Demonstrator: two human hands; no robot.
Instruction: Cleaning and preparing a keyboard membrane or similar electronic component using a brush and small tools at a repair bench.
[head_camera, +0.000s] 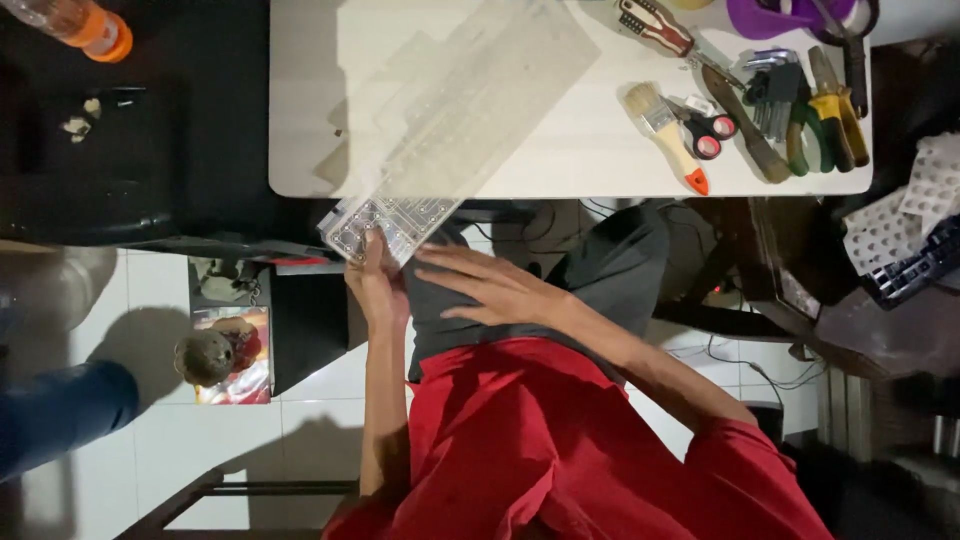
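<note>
From here, the purple container and orange-capped bottle run off the top edge; the clear panel looks motion-blurred.

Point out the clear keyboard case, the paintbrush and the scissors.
clear keyboard case (440, 150), head view, middle of the transparent plate.
paintbrush (672, 145), head view, wooden handle below the ferrule.
scissors (712, 135), head view, between the red handle loops.

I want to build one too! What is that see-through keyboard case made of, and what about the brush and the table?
The keyboard case looks like clear plastic: you see the table through it, with a slightly frosted shine. The left hand holds its near end. The brush seems to have a pale wooden handle, metal band and light bristles. The table looks like light matte wood or laminate.
</note>
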